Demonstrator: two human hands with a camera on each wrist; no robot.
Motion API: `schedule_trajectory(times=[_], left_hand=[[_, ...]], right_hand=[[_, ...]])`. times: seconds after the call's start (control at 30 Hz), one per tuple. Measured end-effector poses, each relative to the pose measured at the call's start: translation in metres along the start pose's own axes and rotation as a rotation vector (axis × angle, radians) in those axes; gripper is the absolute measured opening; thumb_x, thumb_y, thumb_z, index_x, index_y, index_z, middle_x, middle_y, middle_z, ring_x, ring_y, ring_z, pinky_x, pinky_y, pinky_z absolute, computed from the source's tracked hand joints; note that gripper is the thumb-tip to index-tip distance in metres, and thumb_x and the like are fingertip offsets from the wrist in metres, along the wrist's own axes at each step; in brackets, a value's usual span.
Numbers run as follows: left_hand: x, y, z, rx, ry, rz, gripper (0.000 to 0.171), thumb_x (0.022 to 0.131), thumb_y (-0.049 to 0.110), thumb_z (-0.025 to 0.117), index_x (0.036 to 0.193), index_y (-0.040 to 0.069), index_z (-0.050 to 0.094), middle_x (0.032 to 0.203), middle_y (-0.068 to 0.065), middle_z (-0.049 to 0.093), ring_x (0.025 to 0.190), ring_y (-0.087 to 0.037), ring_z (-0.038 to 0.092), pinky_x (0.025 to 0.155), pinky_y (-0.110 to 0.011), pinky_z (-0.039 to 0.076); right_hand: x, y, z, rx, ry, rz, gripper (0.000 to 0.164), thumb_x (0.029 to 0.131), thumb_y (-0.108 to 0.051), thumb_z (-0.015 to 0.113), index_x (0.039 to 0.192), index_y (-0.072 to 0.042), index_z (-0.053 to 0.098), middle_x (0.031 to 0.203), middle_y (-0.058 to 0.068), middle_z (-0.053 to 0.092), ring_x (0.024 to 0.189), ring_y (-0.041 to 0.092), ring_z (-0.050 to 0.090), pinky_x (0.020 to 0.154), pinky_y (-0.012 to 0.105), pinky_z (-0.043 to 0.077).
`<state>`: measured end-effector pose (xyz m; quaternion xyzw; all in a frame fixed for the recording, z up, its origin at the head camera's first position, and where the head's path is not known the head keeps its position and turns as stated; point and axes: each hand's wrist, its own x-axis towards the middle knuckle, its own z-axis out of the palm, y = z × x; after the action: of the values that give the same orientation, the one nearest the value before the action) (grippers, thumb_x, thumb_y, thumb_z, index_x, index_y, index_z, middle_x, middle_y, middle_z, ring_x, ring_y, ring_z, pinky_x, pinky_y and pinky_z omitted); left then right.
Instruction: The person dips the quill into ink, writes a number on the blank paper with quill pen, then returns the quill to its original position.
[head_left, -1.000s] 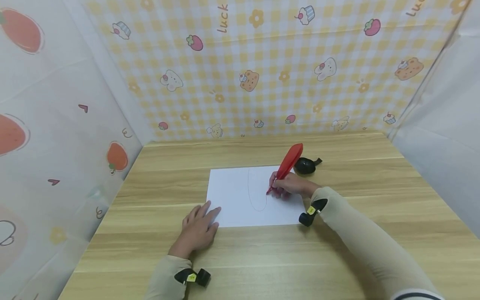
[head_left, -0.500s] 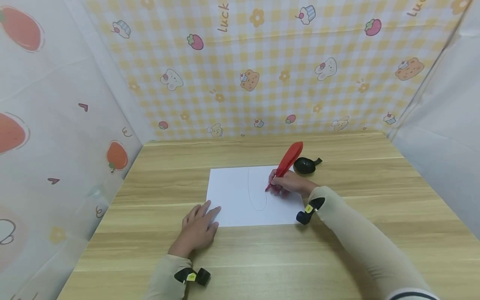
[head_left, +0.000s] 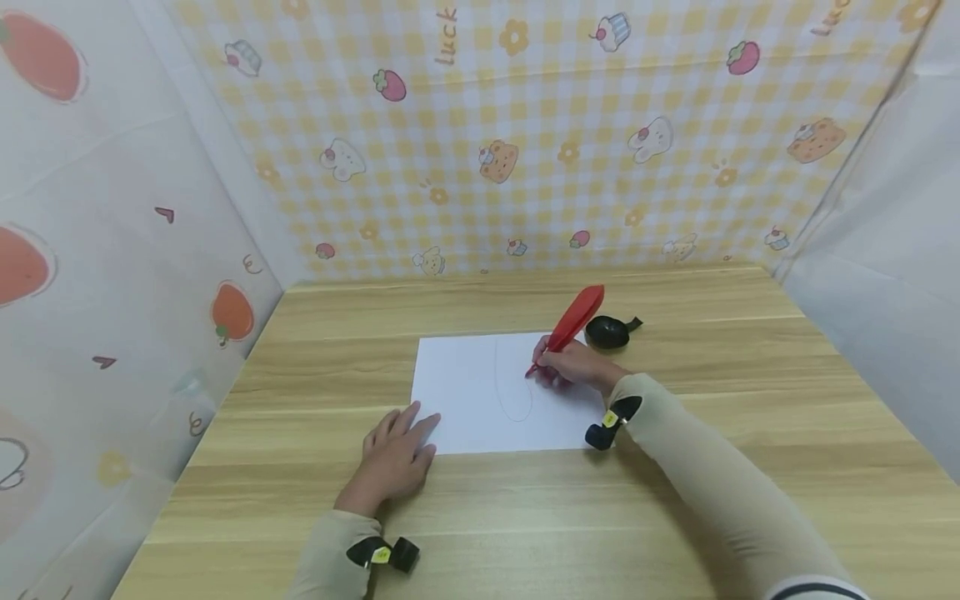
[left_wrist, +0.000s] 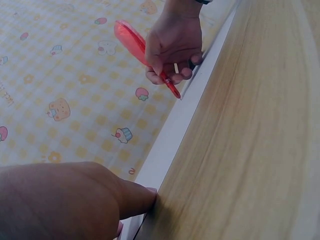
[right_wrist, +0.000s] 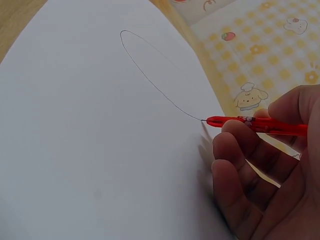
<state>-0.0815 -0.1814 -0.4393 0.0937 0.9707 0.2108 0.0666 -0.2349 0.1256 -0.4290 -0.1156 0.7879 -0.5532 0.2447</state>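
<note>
Right hand (head_left: 573,364) pinches red pen (head_left: 576,318) near tip — maybe to steer thin line (right_wrist: 160,90). Left hand (head_left: 396,457) rests wide on paper (head_left: 459,383) edge — maybe stops sliding.

From above the near side, the head view looks forward and down at the table (head_left: 480,525). The left wrist camera (head_left: 405,554) faces right, low along the paper (head_left: 457,396); the right wrist camera (head_left: 599,437) (nearest of all) faces left and down. All three share the red pen (head_left: 576,321).
</note>
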Motion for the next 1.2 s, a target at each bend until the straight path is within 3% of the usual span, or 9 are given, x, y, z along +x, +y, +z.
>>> schedule_trajectory(times=[0.4,1.2], left_hand=[[0.0,-0.002,0.0,-0.005,0.005,0.003,0.045,0.099,0.022,0.051,0.143,0.015,0.048,0.156,-0.017,0.026,0.14,-0.044,0.017,0.105,-0.066,0.015],[0.003,-0.003,0.0,0.002,0.003,0.009,0.046,0.099,0.023,0.052,0.144,0.015,0.048,0.156,-0.017,0.026,0.14,-0.043,0.017,0.105,-0.065,0.016]], right_hand=[[0.005,0.001,0.005,-0.028,0.015,-0.079,0.011,0.096,-0.009,0.05,0.099,-0.003,0.059,0.08,0.013,0.065,0.068,0.023,0.06,0.058,0.029,0.05],[0.012,-0.002,0.015,-0.053,0.065,-0.045,0.011,0.096,-0.012,0.052,0.1,-0.005,0.059,0.085,0.011,0.069,0.069,0.022,0.062,0.058,0.03,0.051]])
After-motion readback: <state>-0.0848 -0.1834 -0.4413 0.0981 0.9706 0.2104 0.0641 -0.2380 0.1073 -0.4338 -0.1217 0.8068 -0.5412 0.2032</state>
